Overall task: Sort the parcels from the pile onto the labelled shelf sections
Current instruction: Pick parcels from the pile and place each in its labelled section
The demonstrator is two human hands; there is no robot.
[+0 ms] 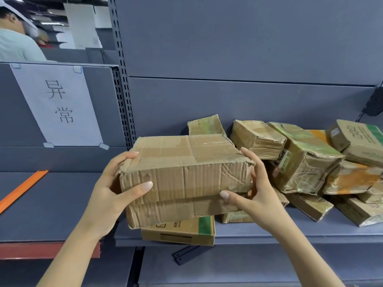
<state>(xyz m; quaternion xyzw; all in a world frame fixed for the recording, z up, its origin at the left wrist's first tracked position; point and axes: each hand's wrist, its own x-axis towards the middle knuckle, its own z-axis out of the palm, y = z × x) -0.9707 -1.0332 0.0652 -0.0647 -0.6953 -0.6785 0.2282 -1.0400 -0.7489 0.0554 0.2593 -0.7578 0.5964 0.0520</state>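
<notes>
A dented, taped brown cardboard parcel (184,164) is held between both hands in the middle of the view. My left hand (116,187) grips its left end, thumb across the front face. My right hand (250,187) grips its right end, thumb under the front edge. Directly beneath it lies another crushed brown box (176,212), on top of a box with a green stripe (180,232). The pile of parcels (306,162) spreads over the grey shelf (269,233) to the right. A white paper label (58,104) with two printed characters marks the left shelf section (51,204).
An orange divider strip (22,189) lies across the left shelf section. A perforated upright post (122,90) separates the two sections. A person in a light shirt (16,38) stands behind the shelving at upper left. A black bracket (375,102) juts out at right.
</notes>
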